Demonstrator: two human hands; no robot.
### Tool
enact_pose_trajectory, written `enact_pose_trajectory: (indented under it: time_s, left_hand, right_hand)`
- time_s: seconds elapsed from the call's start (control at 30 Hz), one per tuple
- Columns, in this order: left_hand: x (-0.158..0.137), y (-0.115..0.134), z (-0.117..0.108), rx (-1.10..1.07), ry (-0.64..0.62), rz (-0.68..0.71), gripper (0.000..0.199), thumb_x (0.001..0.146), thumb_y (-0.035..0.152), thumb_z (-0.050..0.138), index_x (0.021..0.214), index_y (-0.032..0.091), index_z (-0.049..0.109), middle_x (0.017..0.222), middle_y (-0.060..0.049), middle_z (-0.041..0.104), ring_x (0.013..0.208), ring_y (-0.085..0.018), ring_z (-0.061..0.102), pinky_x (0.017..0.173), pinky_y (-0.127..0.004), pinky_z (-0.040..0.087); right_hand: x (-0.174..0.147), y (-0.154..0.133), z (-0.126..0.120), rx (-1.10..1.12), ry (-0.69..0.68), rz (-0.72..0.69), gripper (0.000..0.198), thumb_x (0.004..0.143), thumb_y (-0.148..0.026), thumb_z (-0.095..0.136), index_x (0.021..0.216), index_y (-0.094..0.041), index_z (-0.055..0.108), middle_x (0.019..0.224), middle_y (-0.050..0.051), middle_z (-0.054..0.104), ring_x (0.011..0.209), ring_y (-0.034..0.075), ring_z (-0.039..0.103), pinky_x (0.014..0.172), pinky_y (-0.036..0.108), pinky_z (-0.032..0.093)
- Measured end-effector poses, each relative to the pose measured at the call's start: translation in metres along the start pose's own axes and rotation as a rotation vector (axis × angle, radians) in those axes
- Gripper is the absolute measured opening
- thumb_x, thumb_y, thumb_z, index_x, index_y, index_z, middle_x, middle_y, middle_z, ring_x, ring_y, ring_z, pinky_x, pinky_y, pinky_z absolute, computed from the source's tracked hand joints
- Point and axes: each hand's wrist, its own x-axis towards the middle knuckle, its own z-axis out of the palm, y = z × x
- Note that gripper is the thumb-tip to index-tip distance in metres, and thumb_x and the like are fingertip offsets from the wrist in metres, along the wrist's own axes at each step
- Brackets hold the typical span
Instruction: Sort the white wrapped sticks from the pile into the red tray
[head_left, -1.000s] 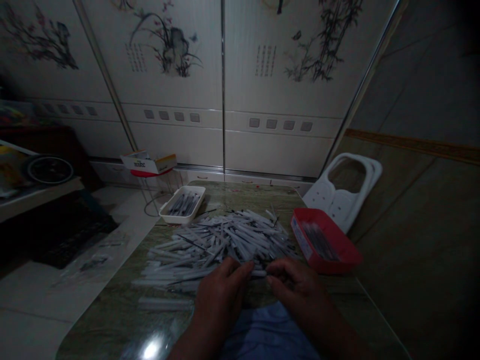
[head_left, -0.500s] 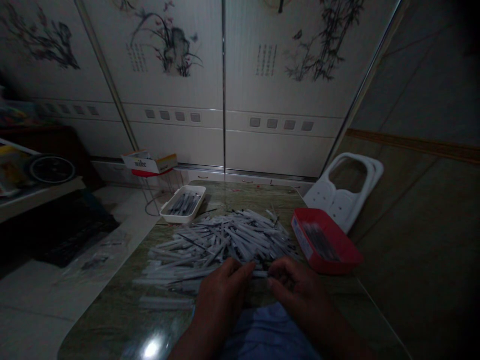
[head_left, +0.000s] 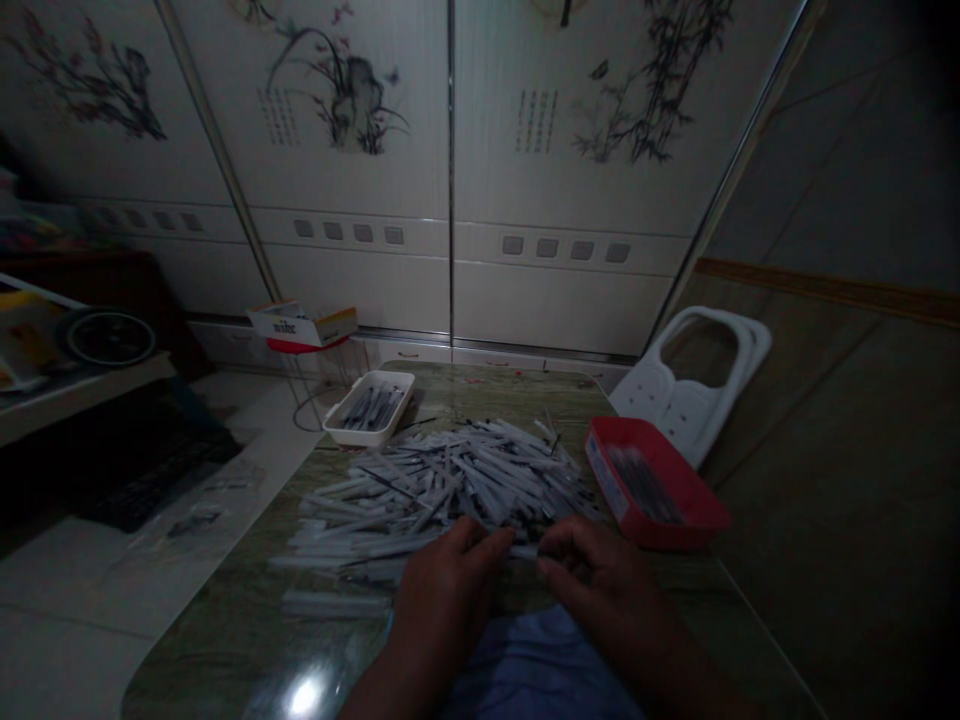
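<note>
A large heap of thin, whitish, pen-like sticks (head_left: 450, 470), some with dark ends, lies on the table in front of me. At the heap's near edge, my left hand (head_left: 454, 575) is closed, thumb and fingers pinching one end of a pale pen-like stick (head_left: 526, 551). The fingers of my right hand (head_left: 589, 570) are bent and pinched around the stick's other end. It spans the short gap between both hands. The dim light hides its exact kind. Left of my left hand, a few more pale sticks (head_left: 337, 605) lie side by side.
A white tray (head_left: 406, 395) holding dark-tipped sticks stands at the table's far left. To the right is a red bin (head_left: 701, 515) with more sticks. Beyond it leans a white folding chair (head_left: 709, 400). A box (head_left: 292, 328) rests on a red stool behind the table (head_left: 202, 640).
The view shifts very slightly. Both hands stay in nearly the same place, with the stick still between them.
</note>
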Motion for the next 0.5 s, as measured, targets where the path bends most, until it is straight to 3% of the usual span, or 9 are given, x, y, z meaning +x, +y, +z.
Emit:
enact_pose_trajectory:
  time_s: [0.17, 0.33, 0.5]
  left_hand:
    - [0.0004, -0.0009, 0.0018, -0.006, 0.002, 0.005, 0.039, 0.093, 0.020, 0.055, 0.127, 0.036, 0.066, 0.095, -0.004, 0.067, 0.073, -0.015, 0.067, 0.061, -0.023, 0.048]
    - [-0.0005, -0.0009, 0.0009, -0.044, 0.026, 0.009, 0.037, 0.095, 0.023, 0.052, 0.127, 0.035, 0.066, 0.094, -0.004, 0.067, 0.074, -0.015, 0.067, 0.063, -0.023, 0.049]
    - [-0.0004, -0.0027, 0.0024, -0.047, 0.004, -0.003, 0.038, 0.095, 0.022, 0.053, 0.128, 0.036, 0.066, 0.097, -0.003, 0.067, 0.077, -0.016, 0.068, 0.065, -0.024, 0.050]
  right_hand:
    - [0.0012, 0.0010, -0.0003, 0.031, -0.010, 0.016, 0.006, 0.087, -0.023, 0.060, 0.087, -0.022, 0.066, 0.080, -0.001, 0.063, 0.077, 0.017, 0.060, 0.067, 0.027, 0.046]
    - [0.0003, 0.0014, -0.0013, 0.155, -0.021, 0.075, 0.016, 0.087, -0.026, 0.061, 0.101, -0.021, 0.067, 0.095, 0.003, 0.069, 0.089, 0.020, 0.064, 0.075, 0.030, 0.050]
    - [0.0003, 0.0037, -0.0007, 0.213, -0.080, 0.089, 0.013, 0.092, -0.029, 0.058, 0.096, -0.020, 0.066, 0.082, 0.000, 0.068, 0.077, 0.018, 0.063, 0.067, 0.028, 0.048]
